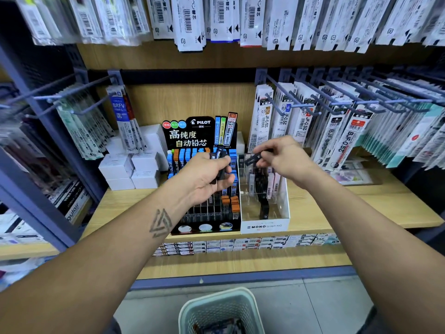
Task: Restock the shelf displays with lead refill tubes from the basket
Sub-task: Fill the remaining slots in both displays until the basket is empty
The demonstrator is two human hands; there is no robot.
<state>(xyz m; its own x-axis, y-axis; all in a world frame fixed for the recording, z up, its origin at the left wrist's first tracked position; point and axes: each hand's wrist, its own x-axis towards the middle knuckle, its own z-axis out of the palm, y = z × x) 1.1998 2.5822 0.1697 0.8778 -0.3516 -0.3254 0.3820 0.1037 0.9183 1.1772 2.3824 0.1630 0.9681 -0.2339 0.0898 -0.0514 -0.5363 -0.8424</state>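
Observation:
My left hand (208, 175) grips a small bunch of black lead refill tubes (220, 156) in front of the black Pilot display (204, 165), which holds blue and orange tubes in slots. My right hand (280, 156) pinches one black lead tube (252, 159) above the clear white-based Mono display (265, 225), where a few black and pale tubes stand. The pale green basket (192, 312) sits on the floor at the bottom edge, with more packets inside.
White boxes (131, 169) are stacked left of the Pilot display on the wooden shelf (361, 206). Packets of pen refills hang on metal hooks (313, 97) to the right, left and above. A row of small packets lines the shelf below.

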